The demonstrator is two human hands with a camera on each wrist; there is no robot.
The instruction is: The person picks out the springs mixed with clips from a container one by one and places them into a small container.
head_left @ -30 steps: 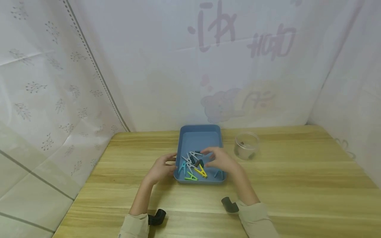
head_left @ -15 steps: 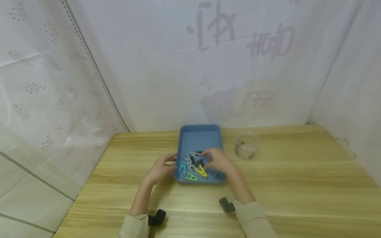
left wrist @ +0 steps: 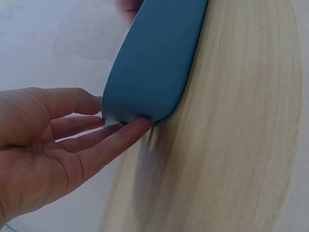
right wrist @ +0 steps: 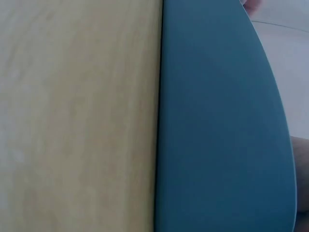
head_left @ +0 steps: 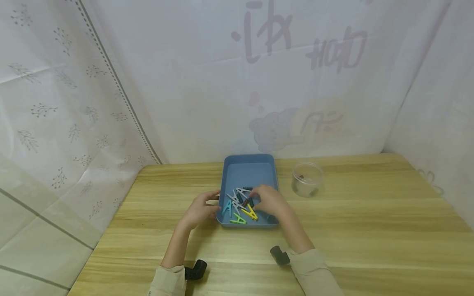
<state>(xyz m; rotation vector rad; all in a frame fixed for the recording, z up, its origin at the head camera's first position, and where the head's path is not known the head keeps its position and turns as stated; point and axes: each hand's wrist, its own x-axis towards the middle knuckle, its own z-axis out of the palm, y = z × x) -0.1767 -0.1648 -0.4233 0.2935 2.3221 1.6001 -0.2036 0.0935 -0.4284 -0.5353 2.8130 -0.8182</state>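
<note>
The blue tray [head_left: 249, 172] lies on the wooden table, with several clothespins in its near half. Among them are a yellow clothespin [head_left: 250, 213], a lime green clothespin [head_left: 238, 220], a light blue clothespin [head_left: 227, 208] and grey clothespins [head_left: 235, 199]. Small dark ribbed pieces [head_left: 245, 203] lie between them. My left hand [head_left: 201, 210] touches the tray's left side; in the left wrist view its fairly straight fingers [left wrist: 116, 143] meet the outer wall. My right hand [head_left: 272, 201] reaches over the right rim, thumb and forefinger apart beside the dark pieces. The tray wall hides its fingers in the right wrist view.
A clear round plastic tub [head_left: 307, 179] with a few small dark bits stands right of the tray. Black wrist-worn devices [head_left: 196, 270] show at both sleeves. A printed cloth [head_left: 207, 102] hangs behind the table's far edge.
My right hand has shifted slightly left and lower over the tray, its forearm swinging left. The left hand and the clothespins look unmoved.
</note>
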